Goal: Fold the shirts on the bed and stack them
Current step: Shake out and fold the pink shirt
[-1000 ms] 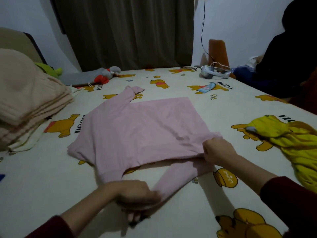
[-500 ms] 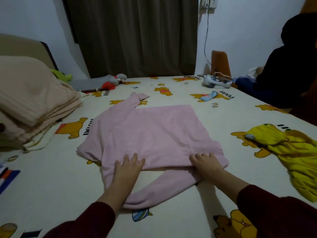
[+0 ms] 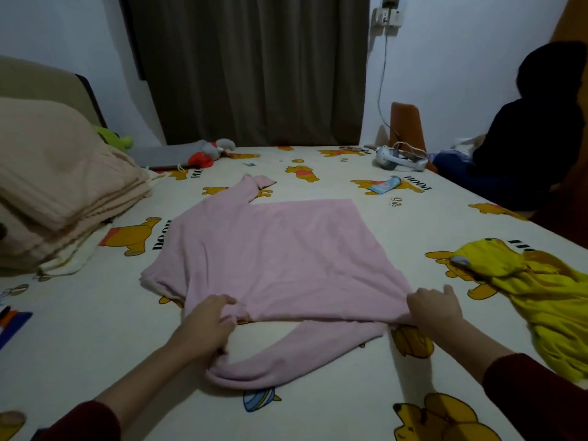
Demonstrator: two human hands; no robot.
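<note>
Head view looked forward and down over a bed (image 3: 79,338) covered by a cream sheet printed with yellow cartoon bears. A pink shirt (image 3: 273,249) lay spread flat at the centre of the bed, its body folded over so that one sleeve stuck out toward 12 o'clock and the other sleeve curved out from under the near hem toward 6 o'clock.

The left hand (image 3: 208,324) sat at about 7 o'clock of the shirt, its fingers curled around a bunched bit of the near hem, gripping the pink cloth. The right hand (image 3: 434,308) sat at about 4 o'clock of the shirt, on the near right corner; its fingers were bent over the fabric edge and pinched it, with the thumb raised. Both forearms came in from the bottom edge, each ending in a dark red sleeve.

A yellow shirt (image 3: 547,297) lay crumpled at 3 o'clock, well apart from the pink one. A stack of folded beige cloth (image 3: 54,186) rested at 9 o'clock near the bed's left edge. At 11 o'clock lay a grey and red soft toy (image 3: 206,152), and at 1 o'clock a white headset (image 3: 401,159) with a cable. A brown curtain (image 3: 254,68) hung at 12 o'clock. Another person in dark clothes (image 3: 537,128) sat at 2 o'clock by the bed's far right side.
</note>
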